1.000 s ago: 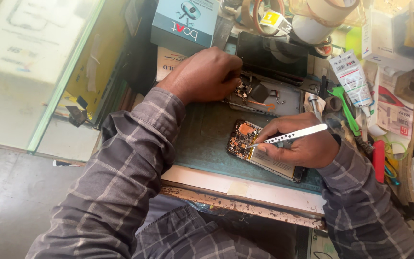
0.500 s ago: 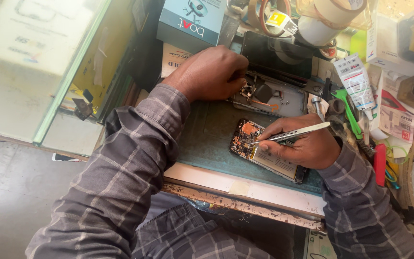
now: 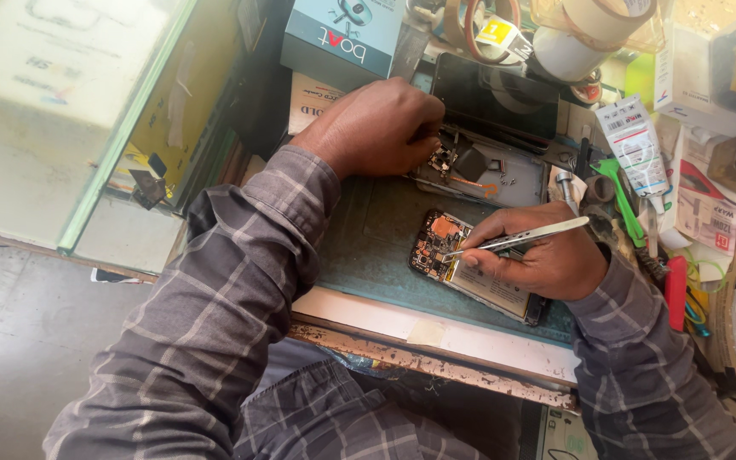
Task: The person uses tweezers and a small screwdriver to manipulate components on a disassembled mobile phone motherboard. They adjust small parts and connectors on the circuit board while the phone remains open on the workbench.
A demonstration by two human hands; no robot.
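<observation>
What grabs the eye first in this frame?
The opened phone lying on the green work mat at centre, its circuit board bare, with the right hand holding metal tweezers tip-down on it. Just behind, the left hand rests on a tray of small parts. To the right, a crowded heap of tools, with a green plastic pry tool standing out.

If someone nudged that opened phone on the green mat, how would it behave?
The opened phone lies flat on the green mat, so it would probably slide, not roll or tip. Its exposed circuit board looks fragile. The right hand rests on it with tweezers, likely steadying it.
</observation>
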